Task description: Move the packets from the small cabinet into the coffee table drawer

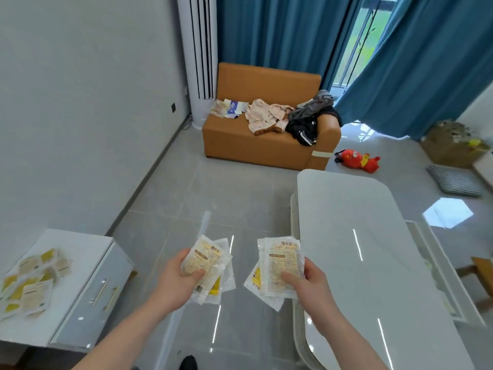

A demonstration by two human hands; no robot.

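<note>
My left hand (174, 280) grips a small stack of clear packets (209, 259) with yellow-beige contents, held over the grey floor. My right hand (306, 285) grips another stack of the same packets (280, 263), close to the left edge of the white glossy coffee table (360, 249). More packets (29, 281) lie scattered on top of the small white cabinet (80, 297) at the lower left, whose drawer fronts carry gold handles. On the far side of the coffee table, at right, a white drawer (437, 268) stands pulled out; its inside is hidden.
An orange sofa (256, 145) with clothes and papers stands at the back beside a tall white air conditioner (198, 60). A red plush toy (357, 160), a striped cushion (453, 180) and a cardboard box (450, 145) lie on the floor at right. Blue curtains hang behind.
</note>
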